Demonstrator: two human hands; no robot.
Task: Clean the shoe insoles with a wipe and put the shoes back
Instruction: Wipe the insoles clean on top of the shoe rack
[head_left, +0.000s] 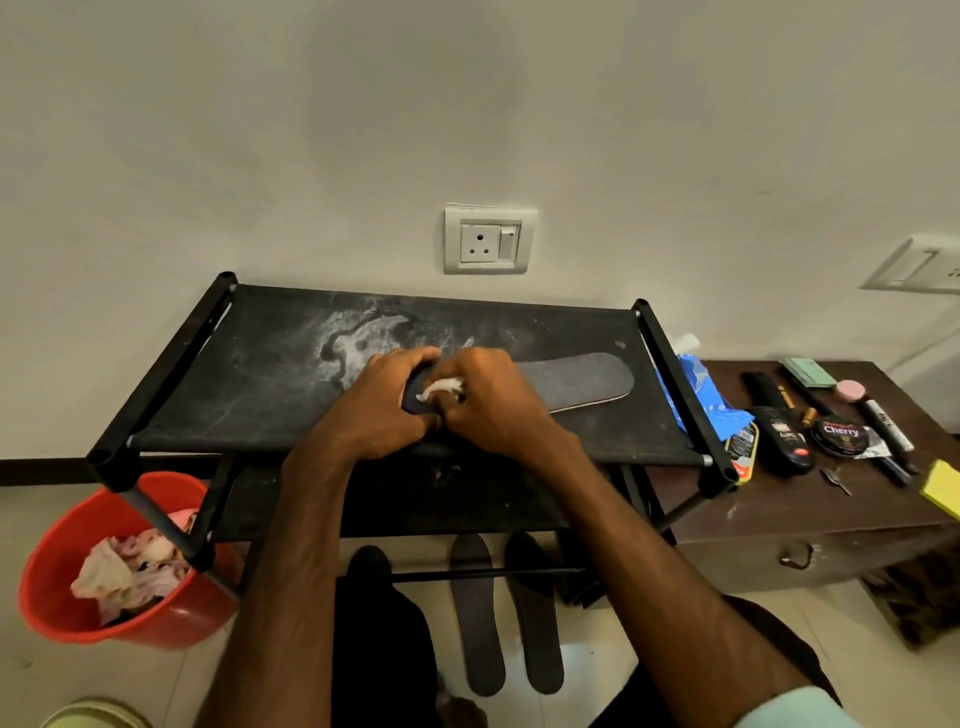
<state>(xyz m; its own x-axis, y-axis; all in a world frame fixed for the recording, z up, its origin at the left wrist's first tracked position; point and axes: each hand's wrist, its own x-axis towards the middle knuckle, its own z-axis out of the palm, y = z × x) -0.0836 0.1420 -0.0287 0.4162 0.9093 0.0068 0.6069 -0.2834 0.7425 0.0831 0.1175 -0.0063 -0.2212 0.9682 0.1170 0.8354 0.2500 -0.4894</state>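
Head view. A black shoe rack (249, 384) stands against the wall, its fabric top shelf marked with pale stains. One grey insole (582, 379) lies flat on that shelf, its toe pointing to 3 o'clock and its heel end under the hands at the centre of the frame.

The left hand (382, 402) grips the heel end, with the fingers curled over the far edge and the thumb on the near side. The right hand (493, 402) sits just beside it at 3 o'clock, touching it. Its fingers are bunched and pinch a small white wipe (441, 387) down against the insole surface. Only a scrap of the wipe shows between the two hands.

Two further dark insoles (475, 613) lie side by side on the floor at 6 o'clock of the hands, below the rack's lower bars.

At 8 o'clock a red bucket (62, 587) stands on the floor and holds crumpled wipes (130, 571). At 3 o'clock a dark wooden counter (779, 519) adjoins the rack. On it are a blue pouch (701, 395), a polish tin (841, 434) marked "Cherry", and several small items too small to identify. A wall socket (489, 240) is mounted at 12 o'clock above the rack.
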